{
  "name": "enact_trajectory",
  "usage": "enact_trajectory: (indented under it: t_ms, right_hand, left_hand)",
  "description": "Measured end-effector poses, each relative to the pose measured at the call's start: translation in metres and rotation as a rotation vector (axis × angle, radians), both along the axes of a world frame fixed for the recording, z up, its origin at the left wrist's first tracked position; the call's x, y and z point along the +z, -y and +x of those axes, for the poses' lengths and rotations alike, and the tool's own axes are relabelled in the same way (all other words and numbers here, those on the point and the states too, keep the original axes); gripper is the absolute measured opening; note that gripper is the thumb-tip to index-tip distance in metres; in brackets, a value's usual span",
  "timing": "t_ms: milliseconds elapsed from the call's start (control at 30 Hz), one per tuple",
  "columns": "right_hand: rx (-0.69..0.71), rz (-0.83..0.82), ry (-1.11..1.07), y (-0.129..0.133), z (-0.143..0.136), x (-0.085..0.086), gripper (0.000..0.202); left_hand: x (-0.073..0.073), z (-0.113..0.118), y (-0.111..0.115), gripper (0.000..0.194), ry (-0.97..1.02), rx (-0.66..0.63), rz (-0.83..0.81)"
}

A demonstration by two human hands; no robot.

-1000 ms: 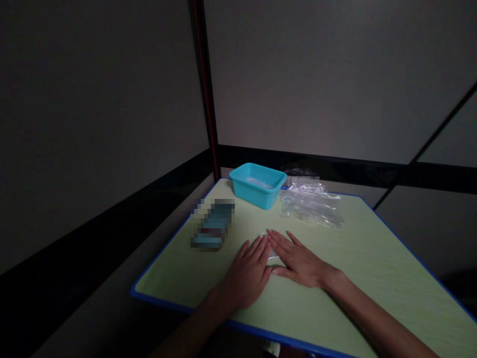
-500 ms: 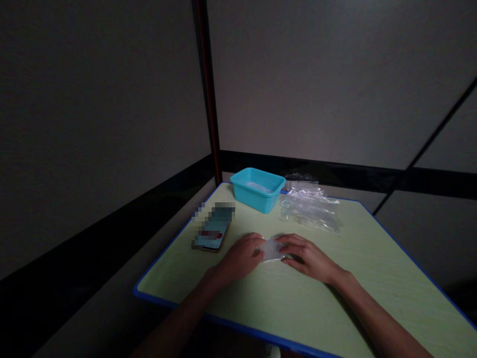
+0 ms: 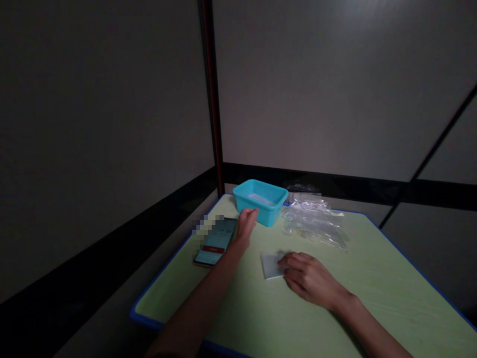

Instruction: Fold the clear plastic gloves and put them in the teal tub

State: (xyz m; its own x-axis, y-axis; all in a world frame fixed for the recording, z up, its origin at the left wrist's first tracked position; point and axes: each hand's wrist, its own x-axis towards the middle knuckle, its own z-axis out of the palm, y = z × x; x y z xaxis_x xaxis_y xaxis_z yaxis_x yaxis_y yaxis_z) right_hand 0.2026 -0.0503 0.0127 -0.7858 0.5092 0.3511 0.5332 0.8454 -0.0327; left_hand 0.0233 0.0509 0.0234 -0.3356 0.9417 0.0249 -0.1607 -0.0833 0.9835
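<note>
My left hand is raised near the front left side of a turquoise plastic basin, its fingers bent together; whether anything is between them is too small to tell. A small flat translucent packet lies on the pale green table. On the packet's right edge rest the curled fingertips of my right hand, pressing it to the tabletop. Something whitish lies inside the basin. Clear plastic bags are spread in a loose pile to the right of the basin.
A phone with a lit screen lies at the table's left side, close to my left forearm. The table has a blue edge. Grey walls with black bands meet behind it in a corner.
My left hand has let go of the packet and moved forward to the basin. My right hand stays at the packet. The view has tilted up slightly.
</note>
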Motion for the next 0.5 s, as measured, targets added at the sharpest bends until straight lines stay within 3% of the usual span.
enact_trajectory:
  t_ms: [333, 500]
  right_hand:
    - [0.028, -0.159, -0.382, 0.002, -0.001, -0.006, 0.015]
    - [-0.024, -0.197, -0.484, 0.003, -0.002, -0.007, 0.015]
  left_hand:
    - [0.005, 0.005, -0.026, 0.023, 0.139, -0.038, -0.055]
    - [0.009, 0.008, -0.032, 0.025, 0.164, -0.049, -0.081]
